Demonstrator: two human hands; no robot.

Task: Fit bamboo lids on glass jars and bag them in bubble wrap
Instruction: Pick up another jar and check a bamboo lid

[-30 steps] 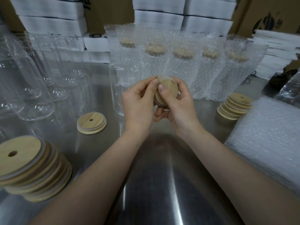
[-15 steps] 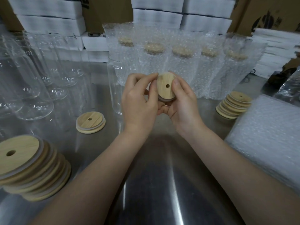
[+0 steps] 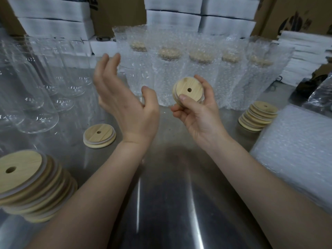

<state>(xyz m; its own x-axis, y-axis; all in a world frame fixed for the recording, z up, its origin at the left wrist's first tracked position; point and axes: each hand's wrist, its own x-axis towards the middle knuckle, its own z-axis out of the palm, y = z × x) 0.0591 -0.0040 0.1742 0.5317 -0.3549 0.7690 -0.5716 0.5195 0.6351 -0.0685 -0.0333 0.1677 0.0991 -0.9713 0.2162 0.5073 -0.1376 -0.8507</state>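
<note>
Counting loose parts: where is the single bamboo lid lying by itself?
In the head view, the single bamboo lid lies flat on the steel table, left of the left hand, between the empty glass jars and the near-left lid stack.

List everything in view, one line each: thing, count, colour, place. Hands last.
held lid: one, tan bamboo, in right hand
loose lid: one, tan, flat on table, left of centre
left lid stack: one leaning stack, tan, near left
right lid stack: one stack, tan, right
bare jars: several, clear, left
bagged jars: at least five, clear wrap, tan lids, back row
bubble wrap: one pile, clear-white, right
white boxes: several stacked, back
white sheets: one stack, far right
cardboard boxes: brown, back; count unclear
table: one, steel grey
left hand: fingers spread, holds nothing
right hand: grips held lid
</note>
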